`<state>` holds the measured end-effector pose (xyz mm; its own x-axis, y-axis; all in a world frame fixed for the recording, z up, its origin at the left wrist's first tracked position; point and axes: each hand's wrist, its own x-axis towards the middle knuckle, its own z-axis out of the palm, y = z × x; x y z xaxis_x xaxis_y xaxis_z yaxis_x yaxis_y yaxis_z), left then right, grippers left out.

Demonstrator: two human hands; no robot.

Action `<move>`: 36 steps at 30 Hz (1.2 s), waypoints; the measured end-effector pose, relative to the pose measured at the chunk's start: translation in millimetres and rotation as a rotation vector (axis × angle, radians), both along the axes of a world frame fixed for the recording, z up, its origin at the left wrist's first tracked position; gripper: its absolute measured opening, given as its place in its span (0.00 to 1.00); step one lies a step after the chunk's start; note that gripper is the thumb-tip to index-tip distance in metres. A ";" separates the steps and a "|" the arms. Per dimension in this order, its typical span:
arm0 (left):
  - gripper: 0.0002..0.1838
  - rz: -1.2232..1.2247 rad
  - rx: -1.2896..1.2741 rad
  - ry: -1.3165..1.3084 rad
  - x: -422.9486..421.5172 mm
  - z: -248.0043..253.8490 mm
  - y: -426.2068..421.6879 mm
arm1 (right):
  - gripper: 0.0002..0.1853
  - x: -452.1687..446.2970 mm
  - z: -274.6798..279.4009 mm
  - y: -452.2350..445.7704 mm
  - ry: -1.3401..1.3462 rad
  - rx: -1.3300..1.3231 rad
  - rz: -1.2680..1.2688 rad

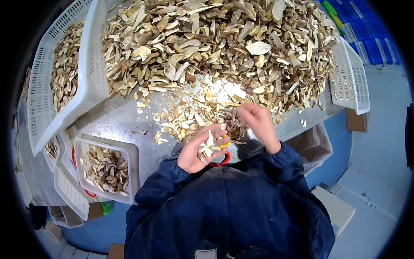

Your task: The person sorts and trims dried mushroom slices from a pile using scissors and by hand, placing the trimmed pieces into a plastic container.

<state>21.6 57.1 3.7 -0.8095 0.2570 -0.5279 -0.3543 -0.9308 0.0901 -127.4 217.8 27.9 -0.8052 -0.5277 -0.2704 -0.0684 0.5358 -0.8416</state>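
My left hand point(195, 151) is turned palm up, cupping several pale dried mushroom slices point(208, 149). To its right is my right hand point(258, 123), slightly blurred, with the fingers curled together over the near edge of the mushroom pile. Whatever its fingertips hold, if anything, cannot be made out. Under the left fingers a red loop-shaped handle point(221, 160) and a bit of yellow show at the table edge. Small pale mushroom pieces point(185, 118) lie scattered just beyond both hands, with darker slices point(235, 129) between the hands.
A large heap of dried mushroom slices point(207, 43) covers the back of the metal table point(108, 121). White perforated baskets stand left point(92, 64) and right point(351, 77). A clear plastic tub point(133, 168) of slices sits front left. A lined box point(317, 149) is below the right edge.
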 end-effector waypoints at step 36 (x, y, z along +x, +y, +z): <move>0.12 0.015 -0.015 0.264 15.0 -21.6 -2.3 | 0.08 -26.0 -0.5 -21.8 -0.181 0.036 0.100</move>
<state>36.6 54.8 -18.0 -0.9233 0.2378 -0.3016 -0.3028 -0.9337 0.1910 -153.4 196.0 27.3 -0.6861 -0.5898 -0.4260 0.0278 0.5638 -0.8254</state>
